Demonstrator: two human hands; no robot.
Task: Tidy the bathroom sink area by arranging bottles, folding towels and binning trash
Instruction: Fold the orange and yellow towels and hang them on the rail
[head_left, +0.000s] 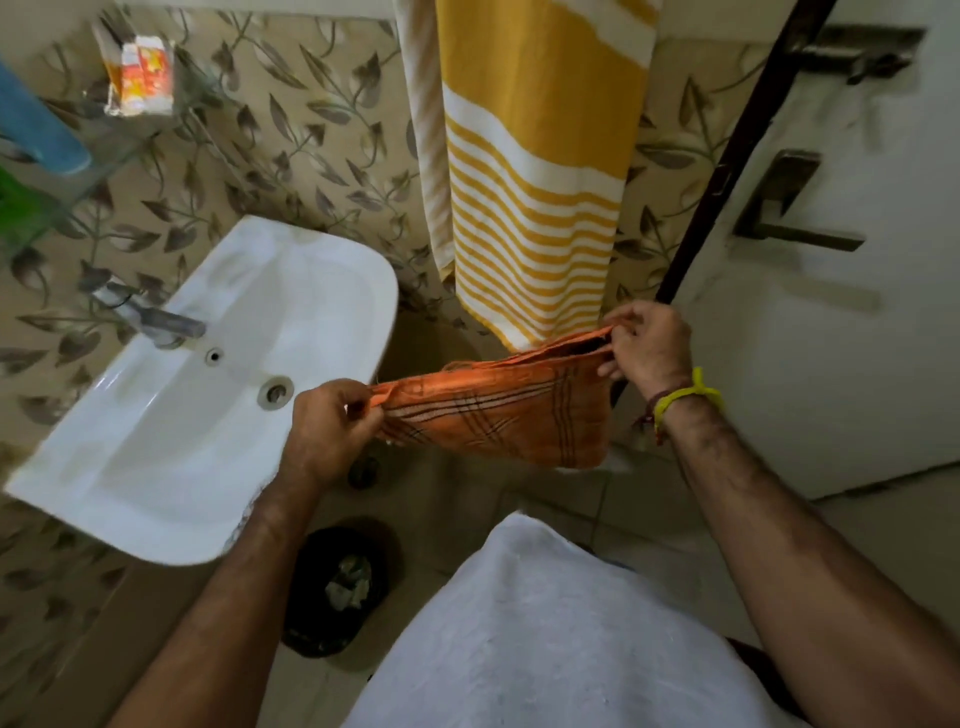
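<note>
Orange towel (498, 410): folded, stretched in the air between both hands, right of the sink (156, 441), above the floor.
Left hand (327, 431): grip pinches the towel's left end.
Right hand (649, 353): grip pinches the towel's upper right corner; yellow band (685, 397) on the wrist.
Striped towel (535, 182): hangs on the wall behind.
Bin (337, 587): on the floor below the sink's near edge, trash inside.

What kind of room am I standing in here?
Most likely a small home bathroom. A white wall-mounted washbasin with a metal tap sits against leaf-patterned tiles, a yellow striped towel hangs beside it, and a black bin with trash stands on the floor below.
</note>
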